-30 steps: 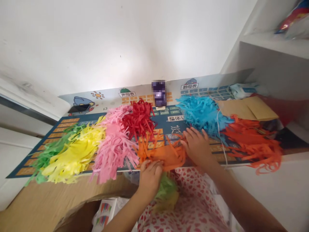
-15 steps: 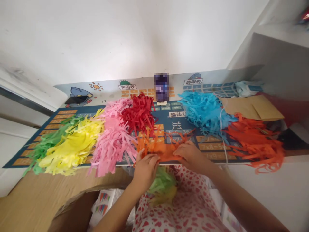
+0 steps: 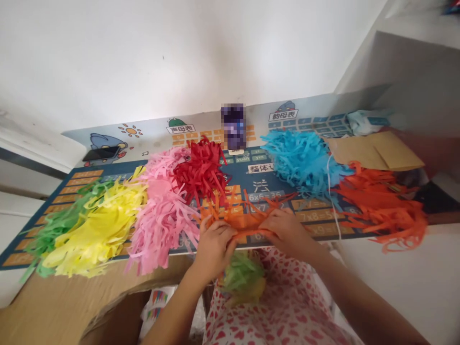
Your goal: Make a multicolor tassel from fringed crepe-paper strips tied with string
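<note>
Okay, my left hand [image 3: 214, 244] has its fingers bent close together, pinching the left end of the orange paper [image 3: 247, 221]; my right hand [image 3: 285, 229] pinches the right end, fingertips curled in, thumb hard to make out. Paper sits between them at the near edge of the mat [image 3: 312, 216], fringe pointing away from me. Change: a second ago my right hand was spread farther up and the sheet lay broad and flat; now both hands are near the front edge and it's a narrower band. Probably means folding or gathering is under way, not finished.

Just left: pink paper [image 3: 163, 215], with red paper [image 3: 201, 167] against it, then yellow paper [image 3: 97, 225] partly over green paper [image 3: 68, 215]. Right: blue paper [image 3: 304, 160], then red-orange paper [image 3: 381, 203], white string [image 3: 332, 196] hanging by both. Farther out: brown envelope [image 3: 381, 151], upright phone [image 3: 233, 127], dark phone [image 3: 102, 153] lying far left.
</note>
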{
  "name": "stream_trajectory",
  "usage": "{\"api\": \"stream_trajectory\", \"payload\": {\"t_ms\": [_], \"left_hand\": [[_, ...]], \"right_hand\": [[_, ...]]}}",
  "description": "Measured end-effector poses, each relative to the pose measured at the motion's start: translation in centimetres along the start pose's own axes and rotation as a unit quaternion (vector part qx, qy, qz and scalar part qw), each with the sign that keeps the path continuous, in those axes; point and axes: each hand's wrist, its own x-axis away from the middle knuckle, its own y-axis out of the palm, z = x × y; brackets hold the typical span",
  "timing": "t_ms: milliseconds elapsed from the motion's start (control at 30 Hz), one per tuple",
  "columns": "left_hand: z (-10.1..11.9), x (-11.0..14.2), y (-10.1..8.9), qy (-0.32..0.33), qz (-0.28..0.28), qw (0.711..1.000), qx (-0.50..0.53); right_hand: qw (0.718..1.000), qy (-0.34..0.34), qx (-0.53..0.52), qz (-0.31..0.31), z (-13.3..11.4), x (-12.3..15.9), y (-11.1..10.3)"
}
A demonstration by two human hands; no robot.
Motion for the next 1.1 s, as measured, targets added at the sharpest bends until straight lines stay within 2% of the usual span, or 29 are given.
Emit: {"api": "stream_trajectory", "payload": {"t_ms": [167, 267, 433, 600, 733, 900, 1100], "left_hand": [[-0.8, -1.3, 0.5, -0.067, 0.014, 0.998, -0.016], [-0.9, -2.1, 0.8, -0.069, -0.007, 0.997, -0.041], [-0.9, -3.3, 0.8, -0.069, -0.029, 0.994, -0.084], [-1.4, -4.1, 1.1, -0.085, -0.022, 0.986, -0.144], [-1.7, -4.5, 1.2, -0.098, -0.050, 0.979, -0.173], [-1.9, -4.8, 1.1, -0.098, -0.079, 0.976, -0.180], [-1.8, -5.0, 1.1, -0.100, -0.086, 0.972, -0.194]], "right_hand": [[0.994, 0.086, 0.035, 0.060, 0.0, -0.5, 0.3], [0.992, 0.104, 0.038, 0.061, -0.2, -0.8, 0.9], [0.983, 0.143, 0.067, 0.098, 0.3, -1.3, 2.0], [0.978, 0.158, 0.081, 0.113, 0.5, -1.5, 2.4], [0.978, 0.163, 0.072, 0.108, 0.4, -1.5, 2.4], [0.978, 0.164, 0.058, 0.112, 0.6, -1.5, 2.4], [0.979, 0.161, 0.058, 0.115, 0.7, -1.6, 2.4]]}}
